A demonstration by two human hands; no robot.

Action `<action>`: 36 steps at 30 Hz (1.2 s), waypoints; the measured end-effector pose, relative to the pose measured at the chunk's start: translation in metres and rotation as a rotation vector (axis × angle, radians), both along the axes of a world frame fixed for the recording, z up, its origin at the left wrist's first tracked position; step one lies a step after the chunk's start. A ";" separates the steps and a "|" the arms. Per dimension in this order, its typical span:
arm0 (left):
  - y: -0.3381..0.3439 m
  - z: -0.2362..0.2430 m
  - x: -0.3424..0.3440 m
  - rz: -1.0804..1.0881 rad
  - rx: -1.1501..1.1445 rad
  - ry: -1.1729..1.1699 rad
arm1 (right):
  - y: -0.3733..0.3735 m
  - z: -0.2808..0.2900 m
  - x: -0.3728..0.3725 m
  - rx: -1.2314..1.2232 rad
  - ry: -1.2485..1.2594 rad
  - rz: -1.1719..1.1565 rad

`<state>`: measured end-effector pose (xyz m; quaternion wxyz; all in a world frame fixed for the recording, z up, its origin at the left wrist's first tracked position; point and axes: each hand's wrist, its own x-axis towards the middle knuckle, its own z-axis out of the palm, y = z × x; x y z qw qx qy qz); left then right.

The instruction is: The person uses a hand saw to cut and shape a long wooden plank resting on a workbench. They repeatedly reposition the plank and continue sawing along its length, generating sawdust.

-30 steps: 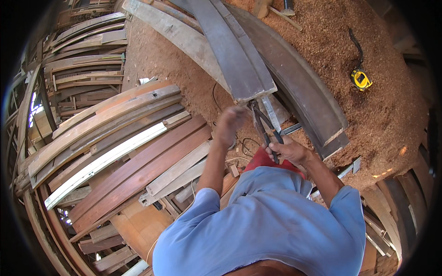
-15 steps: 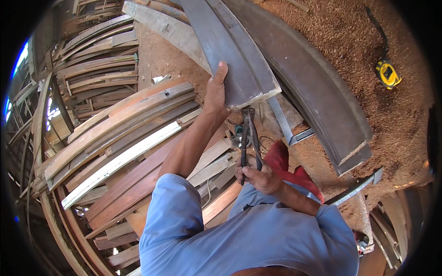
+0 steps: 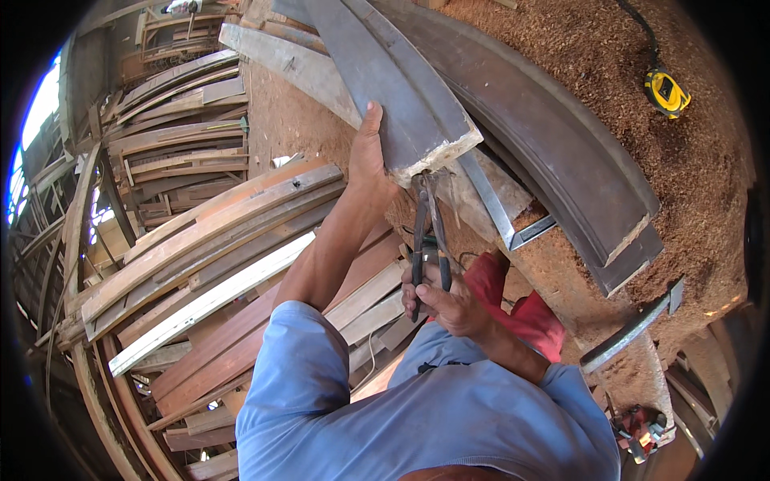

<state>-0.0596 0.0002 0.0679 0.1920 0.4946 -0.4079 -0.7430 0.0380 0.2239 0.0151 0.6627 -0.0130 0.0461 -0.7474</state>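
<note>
My left hand (image 3: 371,160) grips the left edge of a curved dark wooden plank (image 3: 401,100), its thumb lying on the top face and its fingers hidden underneath. The plank's near end is pale and rough. In my right hand (image 3: 443,295) is a pair of pincers (image 3: 420,228), with my fingers closed around the handles. Their jaws meet the underside of the plank's near end; what they bite on, if anything, is hidden. Just right of the plank, a metal square (image 3: 491,196) rests at an angle.
Another large curved dark plank (image 3: 553,136) lies to the right, near a yellow tape measure (image 3: 667,93) on wood shavings. Stacked curved boards (image 3: 216,224) fill the left side. A curved metal-edged tool (image 3: 634,333) and a red tool (image 3: 642,429) are at the lower right.
The pincers' jaws have shifted up and slightly left, and now sit partly under the plank's end. The plank's near end shows tilted up more. The view has moved slightly.
</note>
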 end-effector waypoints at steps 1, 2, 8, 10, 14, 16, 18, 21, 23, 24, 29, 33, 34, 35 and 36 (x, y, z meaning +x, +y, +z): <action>0.002 0.002 -0.002 0.030 0.010 -0.006 | -0.001 0.001 0.001 -0.003 0.003 -0.014; 0.002 0.002 -0.002 0.018 0.002 -0.007 | -0.002 0.001 0.002 -0.006 0.004 -0.029; -0.002 -0.003 0.005 -0.048 0.013 -0.016 | -0.005 -0.004 0.017 0.007 -0.080 -0.037; -0.009 -0.006 0.006 -0.062 0.048 0.035 | -0.001 -0.008 0.010 0.027 -0.121 0.019; -0.023 -0.008 0.004 -0.121 0.123 -0.010 | 0.021 0.002 -0.031 0.124 -0.085 0.187; -0.026 -0.001 0.003 -0.179 0.127 -0.082 | 0.024 -0.003 -0.037 0.148 -0.052 0.224; -0.032 -0.013 0.005 -0.174 0.037 -0.110 | 0.025 0.001 -0.051 0.168 -0.025 0.280; -0.023 -0.021 -0.001 -0.101 -0.193 -0.218 | 0.033 0.005 -0.072 0.261 0.041 0.363; -0.014 -0.016 -0.004 -0.058 -0.402 -0.304 | 0.041 -0.005 -0.090 0.237 0.061 0.440; -0.017 -0.019 -0.001 -0.101 -0.479 -0.349 | 0.043 -0.009 -0.097 0.222 0.066 0.477; -0.025 -0.017 0.002 -0.257 -0.660 -0.598 | 0.049 -0.004 -0.130 0.250 0.189 0.598; -0.022 -0.009 0.000 -0.260 -0.666 -0.560 | 0.048 0.023 -0.157 0.402 0.392 0.708; -0.019 -0.004 -0.002 -0.265 -0.680 -0.549 | 0.046 0.030 -0.163 0.412 0.456 0.698; -0.016 0.001 -0.003 -0.266 -0.690 -0.538 | 0.045 0.035 -0.169 0.423 0.522 0.690; -0.015 0.002 -0.004 -0.268 -0.697 -0.544 | 0.044 0.038 -0.173 0.434 0.588 0.680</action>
